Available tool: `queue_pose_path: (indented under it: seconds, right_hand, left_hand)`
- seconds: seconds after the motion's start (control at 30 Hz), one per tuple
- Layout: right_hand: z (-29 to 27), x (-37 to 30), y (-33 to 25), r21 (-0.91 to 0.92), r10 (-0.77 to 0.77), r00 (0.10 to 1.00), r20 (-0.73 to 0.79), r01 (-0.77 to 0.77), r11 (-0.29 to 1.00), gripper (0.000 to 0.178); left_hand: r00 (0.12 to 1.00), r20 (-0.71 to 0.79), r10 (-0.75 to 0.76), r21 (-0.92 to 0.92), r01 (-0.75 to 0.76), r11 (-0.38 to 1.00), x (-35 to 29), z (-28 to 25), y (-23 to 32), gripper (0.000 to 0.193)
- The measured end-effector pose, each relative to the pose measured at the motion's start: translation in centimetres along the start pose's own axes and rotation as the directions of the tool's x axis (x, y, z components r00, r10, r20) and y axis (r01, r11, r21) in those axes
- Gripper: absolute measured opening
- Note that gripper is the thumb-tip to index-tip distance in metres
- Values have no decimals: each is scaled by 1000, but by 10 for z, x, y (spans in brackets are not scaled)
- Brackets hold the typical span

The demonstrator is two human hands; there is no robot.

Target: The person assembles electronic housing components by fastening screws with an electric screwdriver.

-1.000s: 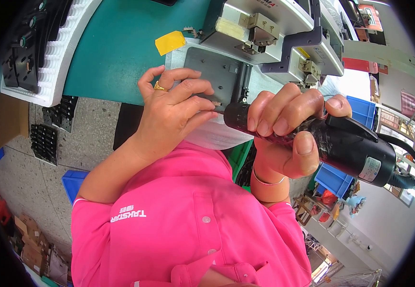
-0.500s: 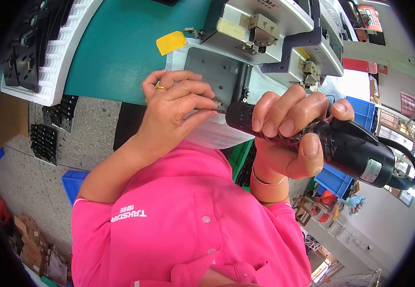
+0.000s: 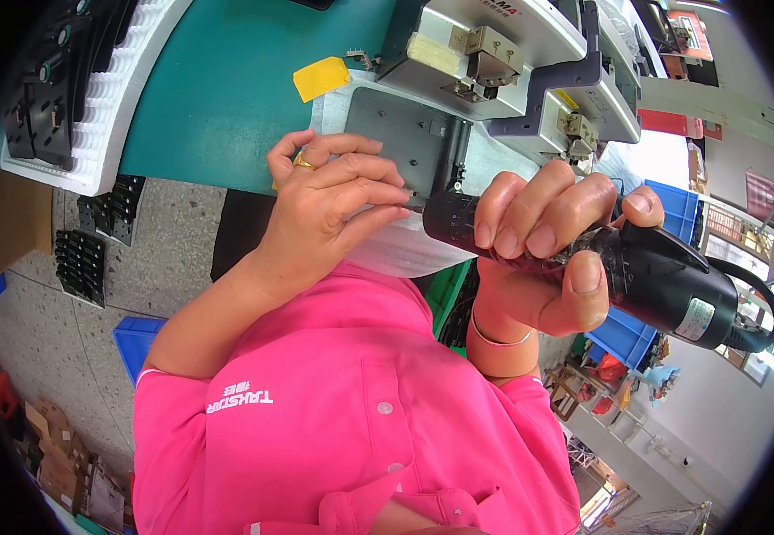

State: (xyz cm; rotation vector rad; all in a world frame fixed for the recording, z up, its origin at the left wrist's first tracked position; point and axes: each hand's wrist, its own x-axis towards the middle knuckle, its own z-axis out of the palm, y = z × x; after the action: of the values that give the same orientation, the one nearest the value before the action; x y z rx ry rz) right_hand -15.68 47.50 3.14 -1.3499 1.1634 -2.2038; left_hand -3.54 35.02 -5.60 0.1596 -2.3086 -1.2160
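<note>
A black electric screwdriver lies across my right hand, whose fingers are wrapped round its barrel. Its nose points left, and a cable leaves the rear end. Right at the nose is my left hand, a ring on one finger, the fingertips drawn together by the bit. Whatever those fingertips pinch is too small to make out. Beyond both hands a dark grey flat panel rests on a white foam sheet at the table edge; my hands partly cover it.
Two grey machines with metal blocks stand at the far side of the green table. A yellow tag lies near them. At left, a white foam tray holds black parts. Blue bins stand to the right.
Almost nothing differs. Both hands and the screwdriver have shifted very slightly to the right, with the same grip.
</note>
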Motion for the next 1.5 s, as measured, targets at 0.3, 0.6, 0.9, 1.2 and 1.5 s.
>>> queue_pose_path:
  seconds: [0.3, 0.6, 0.9, 1.2, 1.5]
  right_hand:
    - [3, -3, 9, -84, 66, 979, -192, -83, 993, 51]
    - [-4, -5, 23, -126, 59, 992, -112, -73, 989, 52]
    - [-5, -6, 27, -166, 87, 993, -79, -99, 981, 52]
    - [2, -4, 23, -143, 77, 993, -85, -88, 986, 52]
    - [4, -2, 15, -165, 57, 998, -4, -57, 985, 43]
  left_hand:
    - [1000, 29, -11, 184, 5, 983, 0, -3, 0, 31]
    - [994, 93, -54, 310, 23, 951, -3, -3, -4, 41]
    - [996, 70, -53, 299, 30, 954, -2, -2, -3, 33]
    - [999, 38, -37, 283, 24, 959, -3, -1, -3, 26]
    - [1000, -10, -19, 223, 21, 975, -3, 0, -4, 12]
